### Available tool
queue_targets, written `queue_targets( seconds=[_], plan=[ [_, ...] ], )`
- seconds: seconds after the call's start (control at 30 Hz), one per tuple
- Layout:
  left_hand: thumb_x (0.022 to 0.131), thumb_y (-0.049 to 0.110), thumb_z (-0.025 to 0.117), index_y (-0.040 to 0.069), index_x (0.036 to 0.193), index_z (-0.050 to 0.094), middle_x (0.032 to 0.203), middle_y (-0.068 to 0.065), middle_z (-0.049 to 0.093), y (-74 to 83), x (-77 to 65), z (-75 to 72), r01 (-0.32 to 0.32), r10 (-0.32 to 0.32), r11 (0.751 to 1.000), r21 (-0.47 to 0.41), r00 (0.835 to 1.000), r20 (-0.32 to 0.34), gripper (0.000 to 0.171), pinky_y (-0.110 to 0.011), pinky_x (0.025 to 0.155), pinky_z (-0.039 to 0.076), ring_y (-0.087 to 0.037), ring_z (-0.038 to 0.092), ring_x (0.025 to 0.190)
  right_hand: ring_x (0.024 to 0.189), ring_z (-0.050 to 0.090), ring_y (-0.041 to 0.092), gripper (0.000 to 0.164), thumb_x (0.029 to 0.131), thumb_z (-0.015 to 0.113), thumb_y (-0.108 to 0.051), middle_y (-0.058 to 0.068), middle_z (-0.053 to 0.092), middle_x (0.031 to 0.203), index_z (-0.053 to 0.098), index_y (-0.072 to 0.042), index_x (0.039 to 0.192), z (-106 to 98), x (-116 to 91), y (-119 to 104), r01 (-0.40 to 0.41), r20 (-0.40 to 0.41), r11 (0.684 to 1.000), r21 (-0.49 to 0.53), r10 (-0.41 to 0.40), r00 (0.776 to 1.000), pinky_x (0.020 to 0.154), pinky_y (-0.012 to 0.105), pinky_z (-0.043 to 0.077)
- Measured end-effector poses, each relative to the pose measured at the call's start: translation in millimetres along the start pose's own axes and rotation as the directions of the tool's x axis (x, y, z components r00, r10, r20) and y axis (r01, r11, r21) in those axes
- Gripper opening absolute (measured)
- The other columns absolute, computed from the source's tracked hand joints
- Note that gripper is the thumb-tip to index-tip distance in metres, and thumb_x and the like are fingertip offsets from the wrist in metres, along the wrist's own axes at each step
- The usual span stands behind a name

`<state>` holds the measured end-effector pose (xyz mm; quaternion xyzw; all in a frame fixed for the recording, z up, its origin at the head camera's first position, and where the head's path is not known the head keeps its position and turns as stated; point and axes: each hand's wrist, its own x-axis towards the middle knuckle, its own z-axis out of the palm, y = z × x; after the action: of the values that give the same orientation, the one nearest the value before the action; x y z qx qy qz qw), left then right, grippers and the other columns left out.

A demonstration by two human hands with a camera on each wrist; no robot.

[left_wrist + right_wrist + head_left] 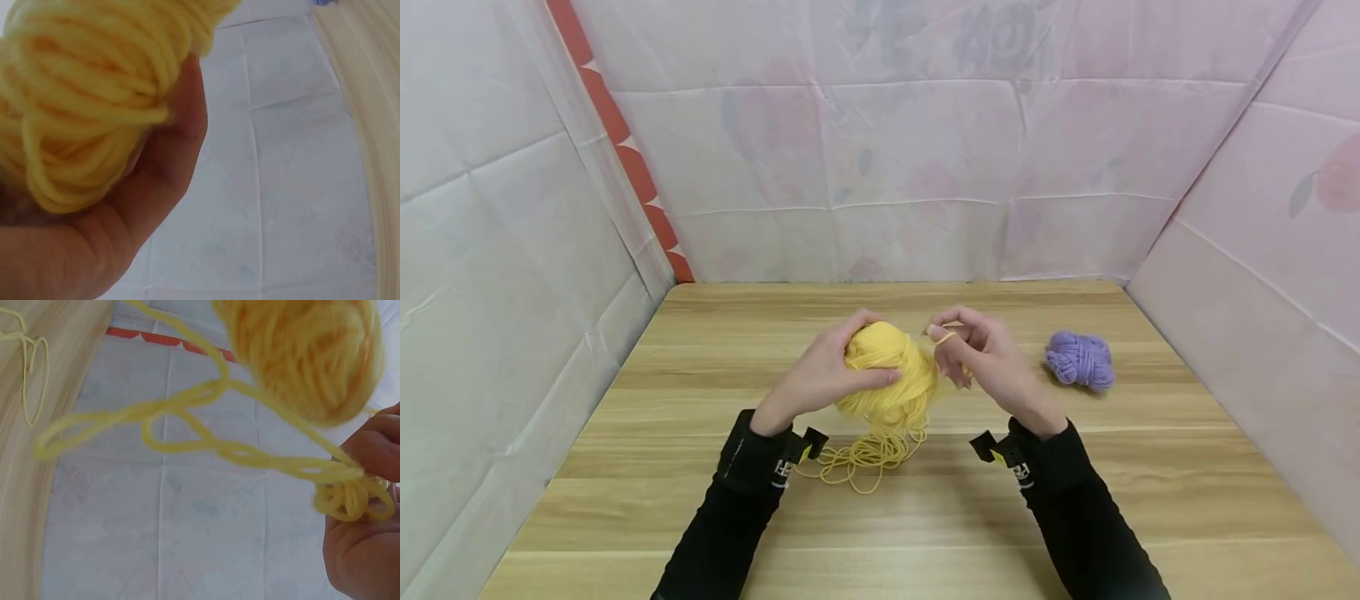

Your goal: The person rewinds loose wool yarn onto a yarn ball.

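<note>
Some faint lettering (1000, 37); fingers (191, 106) hold yellow yarn (901, 398).

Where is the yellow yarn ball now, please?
In the head view, the yellow yarn ball is near the centre, gripped by the left hand, left of the right hand.

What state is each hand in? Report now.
Left hand: holding the round yellow yarn ball.
Right hand: closed, holding looped strands of yellow yarn.

Head view's looking fwd & down from above, farther off, taking in surface (865, 550) & sheeting (917, 167). L & R wrist views are facing yellow yarn ball (94, 62) v. close; all 3 are sharing it & sheeting.
</note>
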<state>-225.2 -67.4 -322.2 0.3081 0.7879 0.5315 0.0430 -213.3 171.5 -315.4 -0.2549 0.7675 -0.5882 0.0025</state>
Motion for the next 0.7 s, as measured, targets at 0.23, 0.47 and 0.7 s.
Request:
queue_targets(
  seconds=[0.23, 0.47, 0.7],
  plan=[
    [0.082, 0.026, 0.077, 0.019, 0.125, 0.048, 0.108, -0.008, 0.058, -1.8, 1.3, -0.4, 0.032, -0.05, 0.996, -0.085, 0.975, -0.215, 0.052, -0.034, 0.071, 0.054, -0.022, 0.058, 0.091, 0.046, 0.043, 0.012, 0.012, 0.095, 0.057, -0.007, -0.005, 0.048, 0.058, 0.046, -0.007, 0.095, 12, -4, -5, 0.058, 0.066, 0.998, 0.01, -0.059, 0.996, 0.04, 0.029, 0.039],
    [0.084, 0.016, 0.074, 0.011, 0.123, 0.043, 0.112, -0.011, 0.054, -0.5, 1.8, -3.1, -0.089, -0.017, 0.96, -0.264, 0.928, -0.373, 0.05, -0.034, 0.072, 0.054, -0.021, 0.058, 0.091, 0.046, 0.039, 0.008, 0.028, 0.087, 0.069, -0.008, -0.005, 0.043, 0.059, 0.043, -0.002, 0.081, 22, -5, -4, 0.073, 0.183, 0.99, -0.119, -0.051, 0.982, 0.041, 0.022, 0.036],
    [0.087, 0.013, 0.07, 0.01, 0.123, 0.04, 0.107, -0.014, 0.06, 3.3, -2.3, -8.2, -0.197, -0.003, 0.899, -0.391, 0.89, -0.456, 0.047, -0.032, 0.067, 0.059, -0.02, 0.067, 0.082, 0.054, 0.033, 0.001, 0.031, 0.082, 0.076, -0.015, -0.008, 0.038, 0.063, 0.045, -0.01, 0.078, 32, -1, 1, 0.094, 0.236, 0.955, -0.282, -0.026, 0.971, 0.05, 0.017, 0.029]
  ],
)
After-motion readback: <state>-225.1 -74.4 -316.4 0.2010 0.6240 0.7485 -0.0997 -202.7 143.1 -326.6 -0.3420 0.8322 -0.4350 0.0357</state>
